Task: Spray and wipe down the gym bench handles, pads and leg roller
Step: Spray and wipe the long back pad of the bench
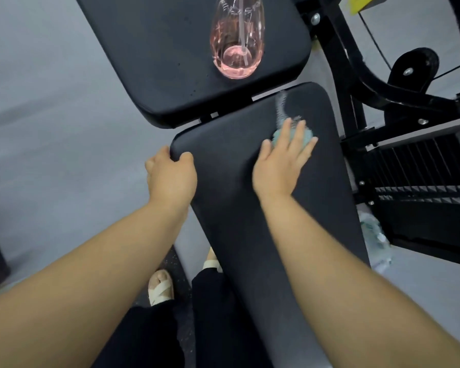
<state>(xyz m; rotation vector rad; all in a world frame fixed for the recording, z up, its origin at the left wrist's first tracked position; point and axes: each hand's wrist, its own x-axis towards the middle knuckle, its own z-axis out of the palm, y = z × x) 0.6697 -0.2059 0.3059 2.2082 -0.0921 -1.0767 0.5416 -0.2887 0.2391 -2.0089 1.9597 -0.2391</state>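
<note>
A black gym bench has two pads: a near pad (223, 160) running toward me and a far pad (154, 54) beyond a narrow gap. My left hand (171, 176) grips the near pad's left corner, fingers curled over the edge. My right hand (282, 160) lies flat with straight fingers, pressing a pale blue cloth (307, 135) against the near pad's upper right part. A wet foamy streak (281, 107) trails from the cloth toward the pad's far edge. A clear spray bottle (237, 46) with pink liquid stands on the far pad; its head is cut off by the frame.
The black machine frame (377, 91) and a pulley (412, 67) rise on the right, with a weight stack (420, 166) below. A crumpled clear plastic bottle (375, 237) lies on the grey floor by the bench. My sandalled feet (161, 286) stand left of the bench.
</note>
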